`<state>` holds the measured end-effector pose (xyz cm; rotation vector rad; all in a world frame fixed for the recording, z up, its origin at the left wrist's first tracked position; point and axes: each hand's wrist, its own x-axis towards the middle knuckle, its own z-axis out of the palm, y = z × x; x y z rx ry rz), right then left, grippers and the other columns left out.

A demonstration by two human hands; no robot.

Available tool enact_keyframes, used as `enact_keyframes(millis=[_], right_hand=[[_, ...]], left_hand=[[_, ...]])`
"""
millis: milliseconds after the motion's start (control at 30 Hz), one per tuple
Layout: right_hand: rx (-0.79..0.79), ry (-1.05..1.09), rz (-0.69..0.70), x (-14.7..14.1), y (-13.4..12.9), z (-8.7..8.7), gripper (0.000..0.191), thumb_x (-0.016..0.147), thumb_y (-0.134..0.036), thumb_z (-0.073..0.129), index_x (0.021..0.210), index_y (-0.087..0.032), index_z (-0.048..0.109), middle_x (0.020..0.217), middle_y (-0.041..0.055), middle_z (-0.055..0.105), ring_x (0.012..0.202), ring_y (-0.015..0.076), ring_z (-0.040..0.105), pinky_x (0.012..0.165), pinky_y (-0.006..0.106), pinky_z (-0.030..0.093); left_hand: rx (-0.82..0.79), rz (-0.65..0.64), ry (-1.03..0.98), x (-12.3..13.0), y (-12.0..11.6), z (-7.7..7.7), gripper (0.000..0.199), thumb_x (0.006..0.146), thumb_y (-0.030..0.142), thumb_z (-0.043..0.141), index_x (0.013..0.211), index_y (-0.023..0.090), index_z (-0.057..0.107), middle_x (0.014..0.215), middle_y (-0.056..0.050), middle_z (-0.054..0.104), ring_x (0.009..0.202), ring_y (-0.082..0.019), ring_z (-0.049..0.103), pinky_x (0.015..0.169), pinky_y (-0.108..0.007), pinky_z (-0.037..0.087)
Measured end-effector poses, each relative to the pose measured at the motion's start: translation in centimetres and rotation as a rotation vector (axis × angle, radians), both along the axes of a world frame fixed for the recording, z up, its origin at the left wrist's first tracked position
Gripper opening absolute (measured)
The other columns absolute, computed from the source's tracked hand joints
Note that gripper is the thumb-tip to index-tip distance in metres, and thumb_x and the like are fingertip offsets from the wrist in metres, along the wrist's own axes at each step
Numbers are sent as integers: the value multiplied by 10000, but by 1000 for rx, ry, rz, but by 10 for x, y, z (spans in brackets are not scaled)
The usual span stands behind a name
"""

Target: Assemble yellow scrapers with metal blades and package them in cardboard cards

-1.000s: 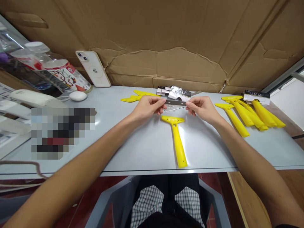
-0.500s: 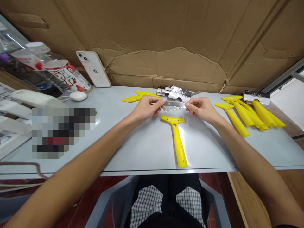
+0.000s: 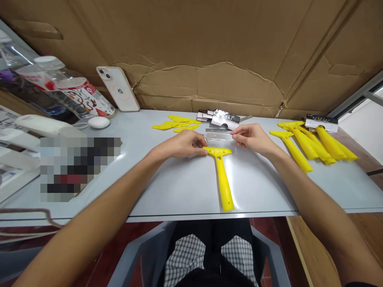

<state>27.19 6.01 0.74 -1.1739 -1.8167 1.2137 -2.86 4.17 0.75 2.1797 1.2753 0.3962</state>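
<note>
My right hand (image 3: 250,137) pinches the right end of a thin silver metal blade (image 3: 218,131). Beneath and in front of it lie more shiny blades or clear wrapping (image 3: 218,138), hard to tell apart. My left hand (image 3: 187,143) is by the left tip of a yellow scraper handle (image 3: 224,179), thumb and forefinger apart, the thumb touching the tip. This T-shaped handle lies on the table, its head toward the blades and its grip toward me. Several flat yellow pieces (image 3: 170,124) lie behind my left hand.
Several yellow scraper handles (image 3: 296,147) lie at right beside a black-and-white packet (image 3: 321,122). More packets (image 3: 224,118) sit at the back by the cardboard (image 3: 239,56). A phone (image 3: 119,88) leans there. Bottles (image 3: 86,95) and a white mouse (image 3: 99,122) stand at left.
My left hand has let go of the blade's left end and moved toward me to the yellow scraper handle's head. My right hand still holds the blade at nearly the same spot.
</note>
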Motion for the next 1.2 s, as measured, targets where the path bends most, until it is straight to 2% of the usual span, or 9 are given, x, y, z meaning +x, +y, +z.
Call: enact_keyframes(millis=[67, 133, 267, 367, 600, 733, 900, 1033, 1200], right_hand=[[1, 14, 3, -1, -1, 2, 338, 770, -450, 910, 925, -171, 797, 703, 34, 705, 632, 157, 623, 534, 287, 447], [6, 32, 0, -2, -3, 5, 361, 766, -467, 916, 927, -166, 800, 717, 33, 710, 632, 152, 619, 542, 286, 448], [21, 79, -6, -3, -4, 7, 383, 754, -477, 921, 924, -157, 798, 670, 15, 682, 601, 144, 601, 547, 287, 450], [34, 102, -22, -3, -4, 8, 389, 748, -478, 924, 925, -156, 797, 663, 11, 672, 602, 145, 601, 550, 290, 455], [60, 111, -57, -2, -2, 3, 373, 779, -468, 904, 962, -155, 817, 719, 19, 684, 623, 136, 568, 571, 295, 449], [76, 70, -87, -2, 1, -5, 339, 828, -462, 856, 1018, -181, 843, 801, 27, 722, 630, 123, 529, 602, 299, 445], [174, 12, -150, -6, 0, -11, 310, 860, -454, 811, 1021, -194, 859, 922, 60, 790, 720, 151, 568, 648, 306, 450], [217, -1, -195, -7, -1, -14, 316, 880, -455, 786, 1052, -202, 866, 839, 39, 760, 732, 164, 573, 662, 309, 448], [222, -9, -206, -10, -4, -15, 303, 884, -460, 784, 1043, -219, 876, 749, 5, 696, 684, 152, 543, 635, 301, 426]], left_hand=[[-85, 42, -88, 2, -2, 1, 230, 814, 439, 857, 920, 235, 854, 896, -67, 818, 756, -214, 703, 675, -325, 510], [-234, 114, -274, 6, -5, 2, 275, 804, 426, 902, 947, 199, 841, 902, -91, 819, 741, -205, 719, 680, -329, 561], [-503, 260, -754, 16, -8, 0, 335, 778, 342, 975, 949, 123, 788, 1025, -169, 836, 929, -240, 806, 880, -374, 661], [-552, 306, -913, 21, -8, -5, 343, 767, 279, 989, 978, 105, 783, 1048, -170, 839, 961, -238, 821, 948, -372, 672], [-513, 358, -1023, 23, -9, -4, 325, 819, 176, 930, 1097, 84, 789, 1117, -155, 832, 1011, -224, 813, 1025, -396, 665], [-498, 359, -1039, 26, -12, -1, 258, 825, 179, 923, 1031, 85, 800, 1115, -149, 825, 992, -204, 802, 1036, -378, 658], [-465, 355, -1038, 30, -15, 0, 216, 806, 211, 940, 943, 107, 810, 1073, -129, 817, 995, -208, 790, 1052, -398, 653], [-436, 363, -1041, 33, -17, -1, 208, 789, 240, 946, 895, 124, 811, 1030, -114, 811, 966, -209, 785, 1043, -418, 657], [-416, 361, -1039, 35, -17, -3, 254, 762, 268, 955, 931, 125, 829, 1074, -124, 817, 965, -215, 789, 1037, -424, 656]])
